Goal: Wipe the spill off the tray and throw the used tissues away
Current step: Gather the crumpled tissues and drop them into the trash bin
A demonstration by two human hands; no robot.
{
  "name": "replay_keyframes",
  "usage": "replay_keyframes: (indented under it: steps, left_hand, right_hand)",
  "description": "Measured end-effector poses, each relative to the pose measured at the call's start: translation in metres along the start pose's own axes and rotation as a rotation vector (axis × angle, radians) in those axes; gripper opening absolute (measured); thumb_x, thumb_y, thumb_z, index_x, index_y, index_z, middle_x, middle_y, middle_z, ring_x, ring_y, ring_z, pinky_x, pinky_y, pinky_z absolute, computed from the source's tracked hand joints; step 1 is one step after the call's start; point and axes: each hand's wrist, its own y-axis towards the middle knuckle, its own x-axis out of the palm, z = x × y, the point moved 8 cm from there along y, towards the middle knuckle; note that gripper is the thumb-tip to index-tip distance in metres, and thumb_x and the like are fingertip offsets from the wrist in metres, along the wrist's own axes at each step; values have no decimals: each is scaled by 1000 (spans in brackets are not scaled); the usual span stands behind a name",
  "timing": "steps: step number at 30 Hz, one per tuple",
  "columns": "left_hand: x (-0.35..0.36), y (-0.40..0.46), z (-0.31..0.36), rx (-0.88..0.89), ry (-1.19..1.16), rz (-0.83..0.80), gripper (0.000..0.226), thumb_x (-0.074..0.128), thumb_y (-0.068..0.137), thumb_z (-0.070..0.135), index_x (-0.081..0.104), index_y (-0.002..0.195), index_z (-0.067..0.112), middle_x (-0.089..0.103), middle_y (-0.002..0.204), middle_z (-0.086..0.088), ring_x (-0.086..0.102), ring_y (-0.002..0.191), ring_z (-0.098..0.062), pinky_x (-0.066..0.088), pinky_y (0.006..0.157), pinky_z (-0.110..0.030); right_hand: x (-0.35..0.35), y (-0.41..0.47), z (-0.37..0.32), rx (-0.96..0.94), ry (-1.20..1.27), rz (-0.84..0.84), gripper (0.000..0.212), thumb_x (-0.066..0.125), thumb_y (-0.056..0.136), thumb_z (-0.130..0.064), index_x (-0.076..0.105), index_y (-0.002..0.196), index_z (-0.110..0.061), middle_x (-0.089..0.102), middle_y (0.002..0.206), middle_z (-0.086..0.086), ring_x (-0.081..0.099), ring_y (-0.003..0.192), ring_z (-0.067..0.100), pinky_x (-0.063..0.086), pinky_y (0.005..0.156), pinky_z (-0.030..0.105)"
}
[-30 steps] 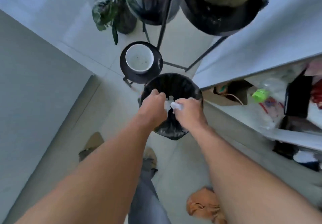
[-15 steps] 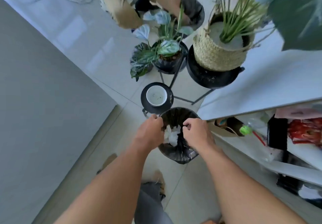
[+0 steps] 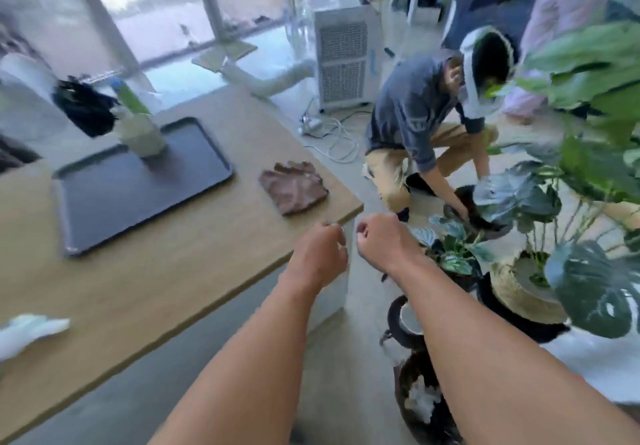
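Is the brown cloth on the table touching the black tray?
Apart. The head view shows a strip of bare wooden tabletop between the brown cloth and the near right corner of the black tray.

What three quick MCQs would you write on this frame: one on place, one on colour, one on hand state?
1. Where do the crumpled white tissues lie?
A. in the black-lined round bin on the floor
B. on the dark tray
C. in the left hand

2. What colour is the flat rectangular tray on the wooden table?
A. white
B. dark grey
C. red

3. What do the left hand and right hand hold?
A. the brown cloth
B. the spray bottle
C. nothing visible, fingers curled

Answers:
1 A: white wads show inside the bin, beside the right forearm.
2 B: the tray is dark grey against the pale wood.
3 C: both hands hang over the table's corner with no visible thing in either grip; the folded brown cloth lies apart on the table.
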Motion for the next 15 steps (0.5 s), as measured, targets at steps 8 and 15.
replay_keyframes:
  steps: [8,15]
  left_hand:
    - [-185,-68,-167,-333,52,321,15,57,79,19,67,89,16,60,99,-8,60,92,-29,49,82,-35]
    - [-254,-189,-315,-654,93,505,20,53,82,15,65,97,11,58,100,-7,58,92,-29,47,77,-35]
  right_hand:
    - [39,31,-235,-400,-101,-35,22,54,78,-23,74,87,-22,73,90,7,67,90,29,53,78,32]
    - [170,-9,-389,-634,-64,-355,26,57,84,-23,69,107,-19,66,111,7,60,105,27,49,85,30]
